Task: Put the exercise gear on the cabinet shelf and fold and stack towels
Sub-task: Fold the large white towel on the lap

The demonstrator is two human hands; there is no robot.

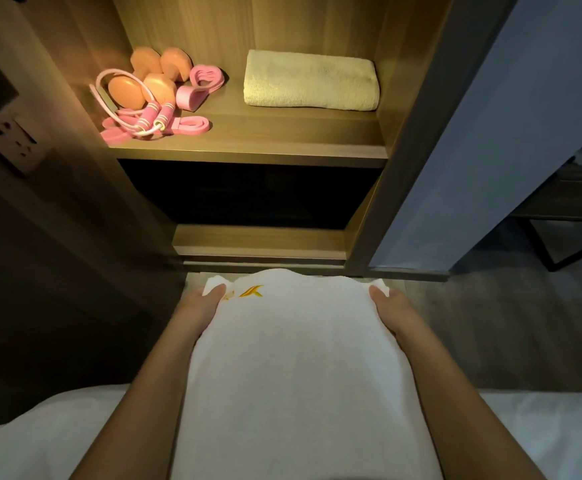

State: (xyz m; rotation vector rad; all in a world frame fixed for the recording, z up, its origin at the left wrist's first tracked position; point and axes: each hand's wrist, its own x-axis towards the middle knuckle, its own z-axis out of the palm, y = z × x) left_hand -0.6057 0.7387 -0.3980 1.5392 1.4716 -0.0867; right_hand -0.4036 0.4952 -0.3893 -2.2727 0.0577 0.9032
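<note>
White towel (293,358) hung spread between both hands, running from the near edge of view out toward the cabinet, a small orange embroidered mark (252,291) near its far left corner. I logged the left hand (203,303) clamped on the far left corner, thumb on top, fingers under the cloth and out of my sight. The right hand (391,306) pinched the far right corner the same way. The towel was held above a white bed (40,438) and grey floor (490,323), in front of the cabinet and not on it. On the lit cabinet shelf (248,143), at the right, lay a folded cream towel (310,81), flat and square to the back wall. At the left sat two peach dumbbells (151,77) close together, a pink jump rope (154,114) draped over the nearer one, its handles side by side. A pink figure-eight band (201,86) was just right of the dumbbells, and a flat pink resistance band (189,126) lay at the shelf front. A wall socket (12,138) showed left of the cabinet.
</note>
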